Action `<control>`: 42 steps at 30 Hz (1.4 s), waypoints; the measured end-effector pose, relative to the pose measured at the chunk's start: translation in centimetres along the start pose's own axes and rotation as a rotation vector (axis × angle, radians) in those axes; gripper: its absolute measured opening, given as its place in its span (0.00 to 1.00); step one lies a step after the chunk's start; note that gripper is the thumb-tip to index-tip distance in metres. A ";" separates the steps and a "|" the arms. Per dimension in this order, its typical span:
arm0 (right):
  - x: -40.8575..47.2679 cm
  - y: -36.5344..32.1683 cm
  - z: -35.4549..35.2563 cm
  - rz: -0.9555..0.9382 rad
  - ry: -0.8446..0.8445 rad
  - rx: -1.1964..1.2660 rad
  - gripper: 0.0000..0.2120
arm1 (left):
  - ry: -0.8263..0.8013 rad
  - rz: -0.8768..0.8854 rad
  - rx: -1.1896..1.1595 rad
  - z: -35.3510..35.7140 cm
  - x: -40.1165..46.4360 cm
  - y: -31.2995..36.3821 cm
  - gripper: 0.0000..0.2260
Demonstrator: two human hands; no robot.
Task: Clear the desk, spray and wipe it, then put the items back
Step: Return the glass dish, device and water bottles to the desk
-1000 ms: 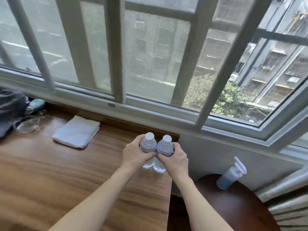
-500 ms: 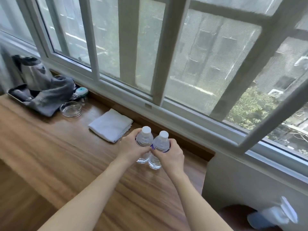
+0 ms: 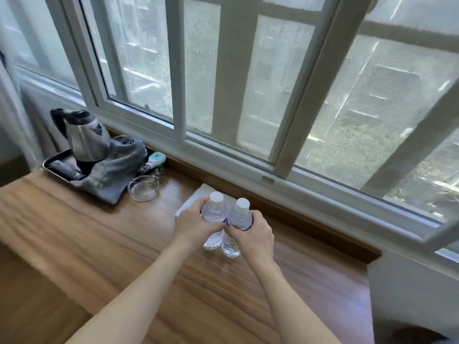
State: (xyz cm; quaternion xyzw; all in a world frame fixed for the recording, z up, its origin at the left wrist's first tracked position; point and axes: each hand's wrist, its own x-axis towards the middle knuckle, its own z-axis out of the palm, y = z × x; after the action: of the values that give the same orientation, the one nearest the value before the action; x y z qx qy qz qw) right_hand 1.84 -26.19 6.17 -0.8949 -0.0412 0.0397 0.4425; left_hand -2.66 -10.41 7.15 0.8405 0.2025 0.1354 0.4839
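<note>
Two small clear water bottles, side by side and touching: the left bottle (image 3: 214, 219) and the right bottle (image 3: 236, 228) both stand with their long axis close to upright, white caps up and leaning a little toward the window, bases pointing down at the desk (image 3: 99, 256). Can't tell for sure if the bases are actually sitting on the wood or just above it. The left hand (image 3: 192, 225) has its fingers wrapped round the middle of the left bottle, and the right hand (image 3: 255, 234) is curled round the right bottle the same way, over its purple label. Right behind the bottles, partly hidden by the left hand, there's a folded white towel (image 3: 192, 198) lying flat near the window sill. Further left is a glass ashtray (image 3: 143, 188), then a dark tray (image 3: 58, 170) with a steel electric kettle (image 3: 83, 135) on it and a grey cloth bag (image 3: 116, 170) slumped over the tray's near edge. A small white and teal thing (image 3: 157, 158) sits by the sill behind the ashtray, too blurry to name. The big sliding window (image 3: 248, 95) runs along the back.
</note>
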 end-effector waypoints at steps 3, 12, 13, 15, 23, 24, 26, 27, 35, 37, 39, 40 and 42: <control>0.3 -2.6 2.9 0.029 0.015 0.001 0.23 | -0.035 0.007 0.000 -3.0 2.2 -1.3 0.26; 2.0 -7.5 8.1 0.079 0.057 0.040 0.23 | -0.103 0.063 -0.014 -8.0 7.9 -4.1 0.28; 2.4 -7.7 8.4 0.075 0.061 0.040 0.22 | -0.109 0.071 -0.005 -8.2 8.6 -4.3 0.29; 3.3 -8.2 8.9 0.058 0.069 0.049 0.22 | -0.119 0.079 0.005 -8.6 9.9 -4.6 0.30; 7.7 -10.0 11.1 0.010 0.018 0.051 0.22 | -0.074 0.058 0.026 -9.8 14.8 -6.0 0.28; 8.2 -10.4 11.4 0.010 0.010 0.046 0.22 | -0.068 0.049 0.025 -9.9 15.4 -6.2 0.28; 9.2 -11.0 12.1 -0.001 -0.003 0.038 0.21 | -0.051 0.040 0.025 -10.4 16.4 -6.6 0.27; 9.6 -11.3 12.5 -0.008 -0.003 0.030 0.21 | -0.046 0.042 0.027 -10.6 17.0 -6.7 0.27; 12.7 -14.1 16.5 0.014 0.086 0.028 0.22 | -0.100 0.039 -0.009 -12.5 22.9 -8.6 0.28; 13.4 -14.6 17.6 0.027 0.114 0.032 0.22 | -0.137 0.046 -0.026 -13.0 24.4 -9.1 0.30; 14.1 -15.1 18.7 0.042 0.143 0.033 0.22 | -0.169 0.056 -0.029 -13.4 25.9 -9.5 0.32; 14.4 -15.3 19.1 0.048 0.159 0.035 0.22 | -0.178 0.066 -0.029 -13.5 26.5 -9.6 0.32; 15.0 -15.5 19.9 0.058 0.179 0.041 0.22 | -0.199 0.085 -0.031 -13.7 27.6 -9.9 0.32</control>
State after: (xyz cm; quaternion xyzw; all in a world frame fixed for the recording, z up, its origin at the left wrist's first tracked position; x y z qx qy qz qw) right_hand 14.02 0.50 5.95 -0.8864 0.0252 -0.0269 0.4614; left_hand 13.76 17.47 6.20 0.8500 0.1155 0.0748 0.5085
